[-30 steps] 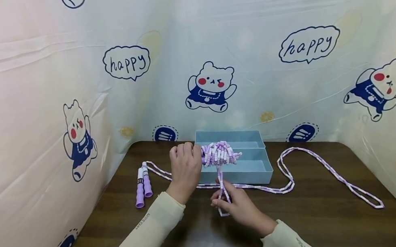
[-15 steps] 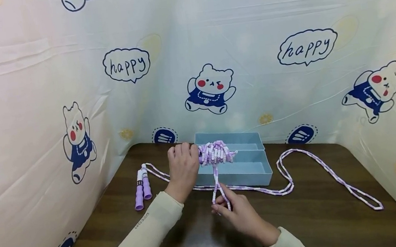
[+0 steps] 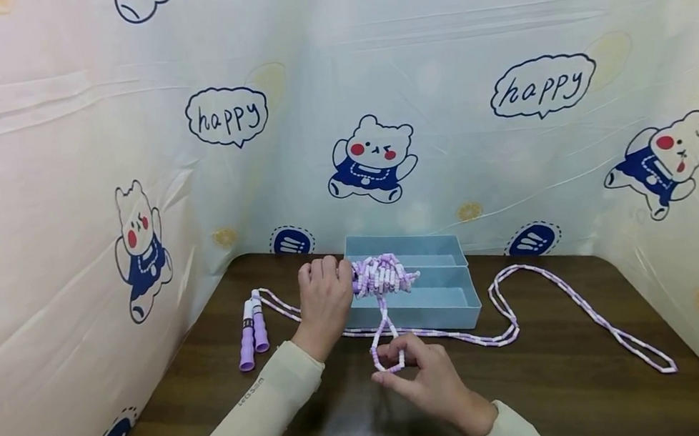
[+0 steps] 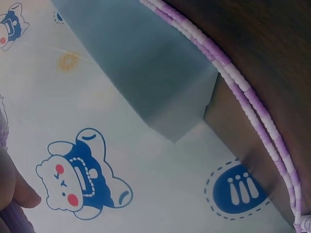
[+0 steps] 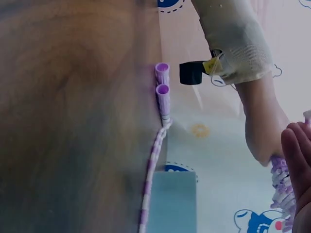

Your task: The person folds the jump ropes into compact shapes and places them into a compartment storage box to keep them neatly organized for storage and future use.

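My left hand (image 3: 326,296) grips the handle end of a purple-and-white beaded jump rope. Its cord is wound into a thick bundle (image 3: 382,275) that sticks out to the right, over the blue box. From the bundle hangs a loose loop (image 3: 375,350) of cord. At that loop is my right hand (image 3: 433,381), its fingers touching the cord and its thumb held apart below. In the right wrist view, the fingers of my right hand (image 5: 299,165) look fairly straight beside the bundle (image 5: 282,189). Most of the gripped handles is hidden by the left hand.
A two-compartment blue box (image 3: 422,321) stands at the table's back. A second jump rope (image 3: 489,337) stretches in front of it toward the right, its two purple handles (image 3: 246,338) lying at the left. A printed curtain (image 3: 459,155) surrounds the brown table (image 3: 577,393).
The hanging loop has become shorter and rounder. My right thumb has parted from the fingers, which earlier held the cord more closely. The left hand keeps its grip on the bundle's handle end.
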A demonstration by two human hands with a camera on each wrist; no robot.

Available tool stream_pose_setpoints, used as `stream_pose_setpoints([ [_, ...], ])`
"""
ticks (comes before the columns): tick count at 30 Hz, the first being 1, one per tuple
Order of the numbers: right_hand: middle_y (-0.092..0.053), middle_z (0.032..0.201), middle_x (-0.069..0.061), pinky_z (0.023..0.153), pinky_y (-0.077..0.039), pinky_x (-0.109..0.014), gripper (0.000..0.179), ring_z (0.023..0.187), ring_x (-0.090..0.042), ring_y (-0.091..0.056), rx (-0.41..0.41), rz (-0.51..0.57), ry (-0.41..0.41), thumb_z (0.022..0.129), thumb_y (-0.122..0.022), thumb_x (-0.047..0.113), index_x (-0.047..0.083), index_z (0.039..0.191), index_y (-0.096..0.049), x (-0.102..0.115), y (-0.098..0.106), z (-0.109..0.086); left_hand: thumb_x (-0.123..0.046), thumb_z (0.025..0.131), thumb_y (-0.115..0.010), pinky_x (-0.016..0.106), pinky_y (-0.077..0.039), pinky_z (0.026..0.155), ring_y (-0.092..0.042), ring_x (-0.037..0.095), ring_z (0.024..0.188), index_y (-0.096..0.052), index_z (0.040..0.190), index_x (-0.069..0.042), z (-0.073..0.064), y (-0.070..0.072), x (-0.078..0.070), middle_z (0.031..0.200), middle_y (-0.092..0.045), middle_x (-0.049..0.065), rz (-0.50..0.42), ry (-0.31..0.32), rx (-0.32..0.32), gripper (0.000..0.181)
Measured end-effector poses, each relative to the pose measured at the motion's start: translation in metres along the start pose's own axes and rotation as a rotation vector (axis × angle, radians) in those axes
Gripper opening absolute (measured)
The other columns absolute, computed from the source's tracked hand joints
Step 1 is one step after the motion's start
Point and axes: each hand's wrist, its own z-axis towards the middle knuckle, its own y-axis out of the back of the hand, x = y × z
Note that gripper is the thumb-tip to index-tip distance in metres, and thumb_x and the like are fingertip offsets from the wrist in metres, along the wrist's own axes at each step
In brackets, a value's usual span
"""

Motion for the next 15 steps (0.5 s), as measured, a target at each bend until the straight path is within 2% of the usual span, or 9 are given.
stream_pose_setpoints([
  [3,-0.073,0.098,-0.010,0.069,-0.054,-0.022,0.038,0.087,-0.017,-0.070,0.014,0.032,0.062,0.071,-0.085,0.003,0.008,0.091,-0.054,-0.001,0.002,0.003,-0.015,0.087,-0.070,0.047,-0.038,0.082,-0.049,0.031,0.086,-0.056,0.104,-0.004,-0.001,-0.001,0.000,0.088,-0.051,0.013,-0.002,-0.003,0.009,0.025],
  [5,-0.073,0.096,-0.012,0.069,-0.054,-0.022,0.040,0.086,-0.020,-0.071,0.005,0.018,0.108,0.068,-0.085,-0.002,0.007,0.088,-0.052,-0.002,0.003,0.006,-0.014,0.089,-0.066,0.046,-0.038,0.082,-0.049,0.031,0.085,-0.056,0.103,-0.004,-0.002,-0.001,0.001,0.087,-0.051,0.013,0.001,-0.003,0.015,0.020],
  [9,-0.073,0.092,-0.010,0.066,-0.054,-0.021,0.028,0.081,-0.018,-0.071,-0.021,-0.049,0.150,0.082,-0.078,0.011,0.007,0.085,-0.051,0.000,0.010,0.014,-0.017,0.086,-0.071,0.046,-0.038,0.083,-0.049,0.031,0.087,-0.055,0.105,-0.005,-0.006,-0.003,0.002,0.089,-0.050,0.013,0.006,-0.010,0.047,0.027],
  [12,-0.072,0.086,-0.005,0.063,-0.053,-0.020,0.024,0.075,-0.012,-0.069,-0.026,-0.106,0.152,0.092,-0.065,0.028,0.008,0.086,-0.054,0.002,0.018,0.018,-0.020,0.080,-0.078,0.047,-0.039,0.083,-0.049,0.031,0.087,-0.055,0.107,-0.005,-0.008,-0.005,0.002,0.089,-0.051,0.013,0.005,-0.023,0.053,0.039],
  [15,-0.070,0.079,-0.001,0.058,-0.052,-0.017,0.024,0.066,-0.007,-0.066,-0.010,-0.148,0.174,0.094,-0.062,0.032,0.009,0.090,-0.057,0.003,0.024,0.023,-0.020,0.077,-0.081,0.047,-0.040,0.083,-0.051,0.032,0.086,-0.055,0.105,-0.006,-0.009,-0.007,0.001,0.089,-0.051,0.013,0.004,-0.039,0.036,0.041],
])
